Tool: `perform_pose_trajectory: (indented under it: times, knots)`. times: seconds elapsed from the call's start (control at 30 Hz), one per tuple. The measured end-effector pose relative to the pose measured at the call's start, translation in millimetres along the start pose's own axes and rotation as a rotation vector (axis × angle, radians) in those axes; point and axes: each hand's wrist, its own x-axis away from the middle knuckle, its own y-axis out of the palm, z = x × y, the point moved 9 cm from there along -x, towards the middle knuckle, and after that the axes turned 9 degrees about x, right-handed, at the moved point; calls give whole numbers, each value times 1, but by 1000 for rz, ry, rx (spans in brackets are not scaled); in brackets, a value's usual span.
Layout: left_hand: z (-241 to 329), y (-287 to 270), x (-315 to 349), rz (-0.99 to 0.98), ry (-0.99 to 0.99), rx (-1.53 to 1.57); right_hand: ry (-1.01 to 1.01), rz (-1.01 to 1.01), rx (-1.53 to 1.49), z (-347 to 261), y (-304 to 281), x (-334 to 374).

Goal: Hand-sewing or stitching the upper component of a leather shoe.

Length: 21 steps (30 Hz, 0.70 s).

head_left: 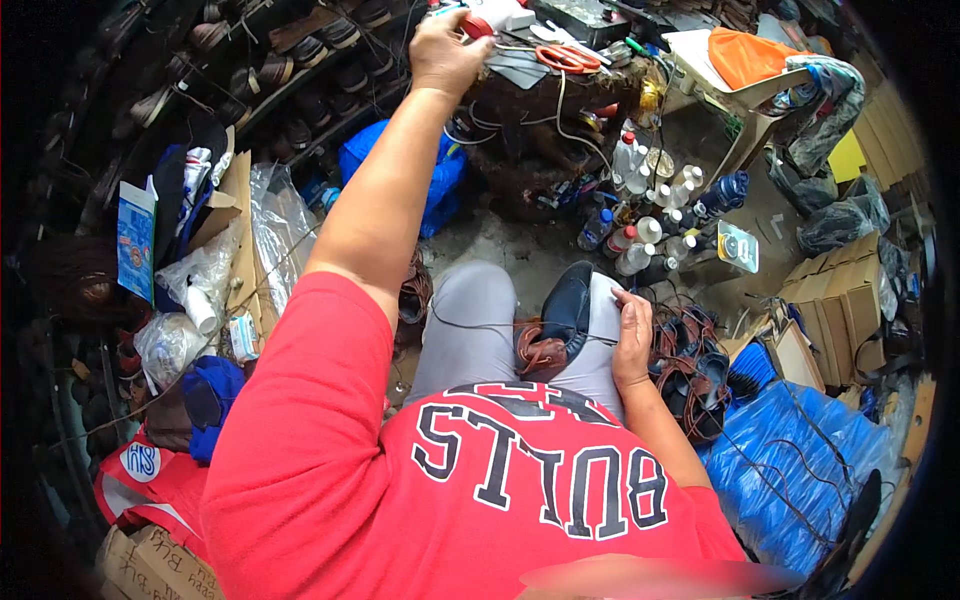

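Stretched far forward over the cluttered workbench [520, 72], my left hand [446, 55] has its thumb and fingers closed about a small red round thing [477, 26] beside a white object. What kind of thing it is, I cannot make out. Across my lap lies a dark shoe [567, 305] with a brown part [541, 352] at its near end. My right hand [632, 338] rests on my right thigh just right of this shoe, fingers stretched out and holding nothing. A thin dark cord [465, 326] runs over my left thigh toward the shoe.
Red-handled scissors [568, 59] lie on the bench. Several bottles [648, 232] stand on the floor at front right. Brown and black shoes [690, 365] are heaped beside my right forearm, near a blue plastic-wrapped bundle [800, 470]. Shoe racks [300, 70] line the far left.
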Motion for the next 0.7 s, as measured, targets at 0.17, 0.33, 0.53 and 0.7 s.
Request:
perform_pose_trajectory:
  times: [0.17,0.33,0.53,0.7]
  knots:
    - [-48,-42,94,209,-177,198,33,-7,-31,8,-2,-2]
    - [-132,3,206,-104,-639,71,6,-80,41,5,7,-8]
    - [-163,63,214,-205,-784,-64,53,-76,29,10,10,-8]
    - [-195,96,205,-176,-777,-128,12,-51,93,-2,4,-11]
